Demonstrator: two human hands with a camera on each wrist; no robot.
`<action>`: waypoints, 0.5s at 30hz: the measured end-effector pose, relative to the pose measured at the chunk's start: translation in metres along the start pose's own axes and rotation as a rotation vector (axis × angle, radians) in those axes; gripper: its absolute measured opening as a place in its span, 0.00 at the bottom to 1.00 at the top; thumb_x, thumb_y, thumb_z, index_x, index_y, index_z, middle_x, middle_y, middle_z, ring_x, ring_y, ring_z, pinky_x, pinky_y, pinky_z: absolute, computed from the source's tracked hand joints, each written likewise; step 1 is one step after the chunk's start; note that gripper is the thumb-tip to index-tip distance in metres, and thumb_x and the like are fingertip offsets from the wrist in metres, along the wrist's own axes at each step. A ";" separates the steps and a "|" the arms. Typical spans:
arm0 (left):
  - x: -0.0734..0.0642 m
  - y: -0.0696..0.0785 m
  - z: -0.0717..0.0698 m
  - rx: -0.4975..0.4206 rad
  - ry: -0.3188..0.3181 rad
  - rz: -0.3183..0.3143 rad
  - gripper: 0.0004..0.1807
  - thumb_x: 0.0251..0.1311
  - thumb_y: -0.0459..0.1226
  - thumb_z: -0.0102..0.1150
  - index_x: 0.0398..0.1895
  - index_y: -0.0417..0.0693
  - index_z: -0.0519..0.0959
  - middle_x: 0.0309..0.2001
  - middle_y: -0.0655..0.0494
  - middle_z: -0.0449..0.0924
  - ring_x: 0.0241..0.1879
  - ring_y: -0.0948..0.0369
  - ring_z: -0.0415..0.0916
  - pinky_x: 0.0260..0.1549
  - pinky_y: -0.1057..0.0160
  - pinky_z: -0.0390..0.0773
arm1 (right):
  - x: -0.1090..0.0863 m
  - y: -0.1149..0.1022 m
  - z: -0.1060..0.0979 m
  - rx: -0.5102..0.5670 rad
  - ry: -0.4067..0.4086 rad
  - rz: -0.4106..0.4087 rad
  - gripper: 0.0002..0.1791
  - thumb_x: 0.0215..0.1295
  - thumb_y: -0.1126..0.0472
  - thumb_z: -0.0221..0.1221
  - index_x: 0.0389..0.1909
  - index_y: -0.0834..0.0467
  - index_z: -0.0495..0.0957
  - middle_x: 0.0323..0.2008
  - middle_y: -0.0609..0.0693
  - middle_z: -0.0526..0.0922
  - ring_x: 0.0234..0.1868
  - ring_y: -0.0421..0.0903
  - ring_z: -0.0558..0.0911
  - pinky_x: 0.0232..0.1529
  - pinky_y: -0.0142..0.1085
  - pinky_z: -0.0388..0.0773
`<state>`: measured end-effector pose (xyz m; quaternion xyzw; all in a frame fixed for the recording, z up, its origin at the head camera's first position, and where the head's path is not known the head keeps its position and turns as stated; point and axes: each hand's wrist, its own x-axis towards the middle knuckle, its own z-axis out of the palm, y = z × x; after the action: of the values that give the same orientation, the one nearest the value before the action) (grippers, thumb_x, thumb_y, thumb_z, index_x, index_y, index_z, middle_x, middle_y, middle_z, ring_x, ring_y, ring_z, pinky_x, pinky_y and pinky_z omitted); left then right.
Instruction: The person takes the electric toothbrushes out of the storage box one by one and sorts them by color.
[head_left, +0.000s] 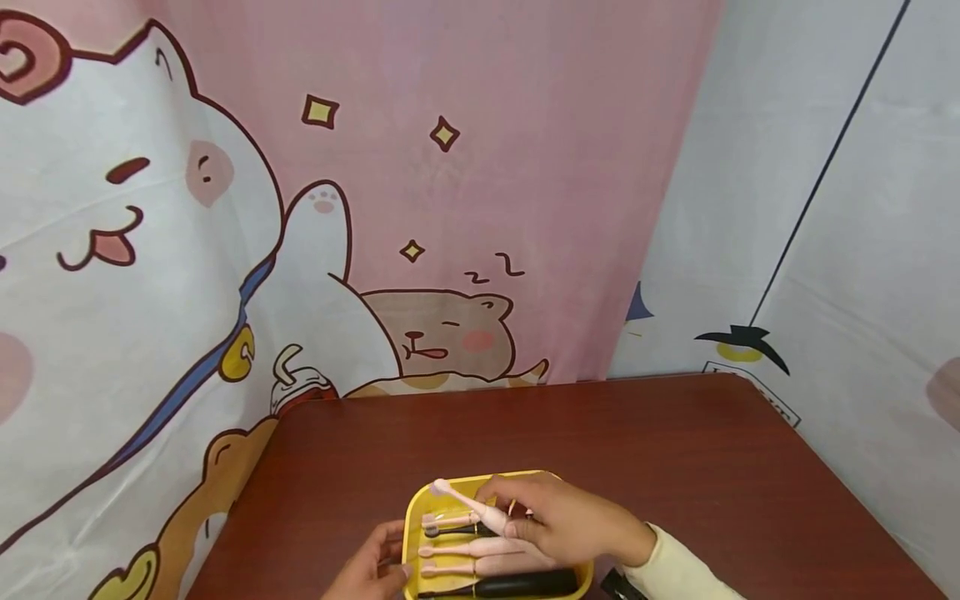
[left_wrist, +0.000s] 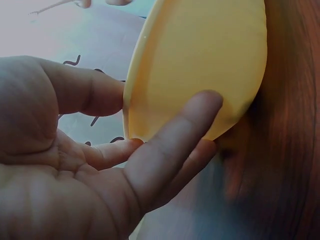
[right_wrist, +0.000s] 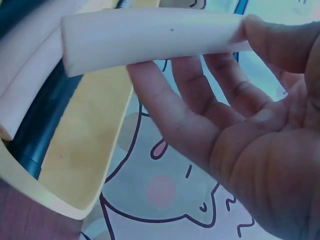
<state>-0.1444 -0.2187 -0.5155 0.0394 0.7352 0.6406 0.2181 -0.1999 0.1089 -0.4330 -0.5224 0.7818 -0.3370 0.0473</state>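
Toothbrush (head_left: 491, 520), pale pink with a thick handle, is raised over the yellow tray (head_left: 417, 504) in front of me, its brush head pointing toward the tray's far left corner. I see the person's right grip (head_left: 562, 515) pinching it, thumb on one side of the handle and fingertips on the other; my right wrist view shows the handle's blunt end jutting past the fingers, with a small dark dot on its side.

The person's left grip (head_left: 372, 567) holds the tray by its left edge, digits against the wall and rim. The tray sits at the near side of the reddish-brown worktop (head_left: 525, 433).

Inside it, I make out two pink toothbrushes (head_left: 486, 547) side by side, with a black toothbrush (head_left: 525, 583) nearest the person. Farther back lie another pink brush (head_left: 452, 522) and a dark brush (head_left: 454, 531), both partly hidden by the held one and the right grip.

A black object (head_left: 621, 585) lies just beside the cream sleeve (head_left: 678, 567), too cropped for me to identify. Behind the worktop I see a cloth (head_left: 525, 167) printed with a white cat and a dozing bear.
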 end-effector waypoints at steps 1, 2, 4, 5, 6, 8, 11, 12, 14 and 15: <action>0.000 0.001 0.000 0.009 0.004 0.004 0.36 0.73 0.29 0.58 0.74 0.21 0.52 0.64 0.21 0.72 0.59 0.43 0.82 0.52 0.50 0.87 | 0.000 0.000 -0.002 0.021 0.009 0.013 0.21 0.75 0.66 0.62 0.62 0.43 0.74 0.44 0.40 0.82 0.44 0.31 0.80 0.46 0.26 0.82; -0.001 0.001 0.001 0.014 0.003 0.012 0.35 0.73 0.29 0.57 0.74 0.20 0.52 0.64 0.20 0.72 0.59 0.42 0.81 0.52 0.50 0.87 | 0.000 0.001 -0.004 0.043 0.019 0.027 0.21 0.76 0.66 0.61 0.63 0.43 0.74 0.45 0.40 0.83 0.46 0.32 0.81 0.48 0.28 0.83; -0.001 0.001 0.001 0.019 0.001 0.029 0.35 0.72 0.28 0.57 0.73 0.19 0.52 0.64 0.18 0.71 0.59 0.41 0.81 0.52 0.50 0.87 | -0.001 0.001 -0.007 0.087 0.036 0.059 0.23 0.76 0.65 0.61 0.65 0.41 0.72 0.47 0.41 0.84 0.48 0.33 0.82 0.50 0.31 0.84; -0.001 0.001 0.001 0.016 0.001 0.031 0.35 0.72 0.28 0.57 0.73 0.19 0.53 0.64 0.18 0.71 0.59 0.41 0.82 0.52 0.50 0.87 | -0.001 0.001 -0.008 0.095 0.051 0.072 0.23 0.76 0.64 0.61 0.65 0.41 0.72 0.47 0.41 0.84 0.47 0.34 0.82 0.50 0.32 0.85; -0.001 0.001 0.001 0.013 0.001 0.032 0.35 0.72 0.28 0.57 0.73 0.19 0.53 0.63 0.18 0.72 0.58 0.41 0.82 0.51 0.50 0.88 | -0.001 0.002 -0.009 0.097 0.068 0.080 0.23 0.76 0.64 0.61 0.65 0.41 0.72 0.47 0.41 0.84 0.47 0.35 0.82 0.50 0.33 0.84; -0.001 0.002 0.000 0.008 0.002 0.027 0.35 0.72 0.28 0.57 0.73 0.20 0.53 0.63 0.20 0.72 0.58 0.42 0.82 0.51 0.51 0.88 | -0.001 0.003 -0.010 0.109 0.104 0.093 0.22 0.76 0.62 0.61 0.64 0.41 0.72 0.47 0.42 0.84 0.47 0.36 0.82 0.48 0.33 0.84; -0.001 0.001 -0.001 -0.001 -0.004 0.023 0.35 0.72 0.29 0.58 0.74 0.20 0.53 0.63 0.22 0.73 0.58 0.44 0.82 0.50 0.52 0.88 | -0.002 0.005 -0.013 0.113 0.164 0.098 0.21 0.76 0.61 0.61 0.64 0.41 0.72 0.47 0.43 0.85 0.46 0.37 0.82 0.47 0.34 0.84; -0.002 0.001 -0.001 0.001 -0.009 0.028 0.36 0.72 0.29 0.58 0.74 0.20 0.53 0.63 0.22 0.73 0.58 0.44 0.82 0.50 0.52 0.88 | -0.002 0.006 -0.013 0.115 0.184 0.098 0.20 0.76 0.60 0.61 0.64 0.41 0.72 0.47 0.44 0.85 0.47 0.37 0.82 0.48 0.35 0.84; -0.001 -0.001 -0.002 0.003 -0.016 0.031 0.36 0.72 0.30 0.59 0.73 0.20 0.53 0.63 0.22 0.73 0.58 0.45 0.82 0.50 0.53 0.88 | -0.002 0.009 -0.016 0.125 0.225 0.100 0.19 0.77 0.61 0.60 0.63 0.43 0.72 0.47 0.45 0.85 0.48 0.39 0.83 0.50 0.37 0.85; -0.001 -0.001 -0.002 0.012 -0.021 0.020 0.36 0.72 0.31 0.59 0.74 0.20 0.53 0.64 0.23 0.73 0.58 0.47 0.82 0.50 0.54 0.88 | -0.002 0.011 -0.017 0.123 0.246 0.108 0.19 0.77 0.62 0.60 0.63 0.43 0.72 0.47 0.45 0.85 0.48 0.39 0.84 0.51 0.38 0.86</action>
<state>-0.1442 -0.2212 -0.5163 0.0547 0.7362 0.6379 0.2195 -0.2145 0.1213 -0.4264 -0.4304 0.7866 -0.4427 0.0009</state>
